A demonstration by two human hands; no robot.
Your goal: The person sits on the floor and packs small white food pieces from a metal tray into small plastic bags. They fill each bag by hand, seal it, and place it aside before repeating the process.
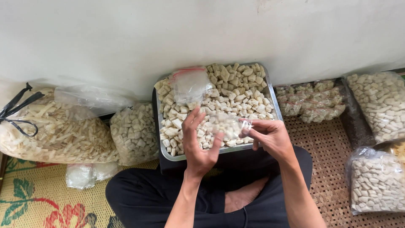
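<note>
A: Head view, centre of frame. State of the hands?

B: Left hand (198,141) and right hand (268,135) together hold a small clear pouch (228,125), filled with pale chunks. The left cups it with fingers spread; the right pinches its right edge, at the zip strip. The pouch sits just above the near rim of the tray (168,154).

A: Step in hand?

B: Judged as sealing a filled pouch. Closing it calls for a firm pinch run along the strip, with the chunks kept clear of the seal.

A: Surroundings?

B: The tray is heaped with chunks; an empty pouch (190,84) lies on the heap at upper left. Left of frame: a large tied bag (55,131) and a smaller bag (135,133). Upper right: a pile of sealed pouches (310,101). Far right: two more bags (377,177). All rest on a woven mat (325,156).

A: Obstructions?

B: None between the hands; crossed legs sit close below.
</note>
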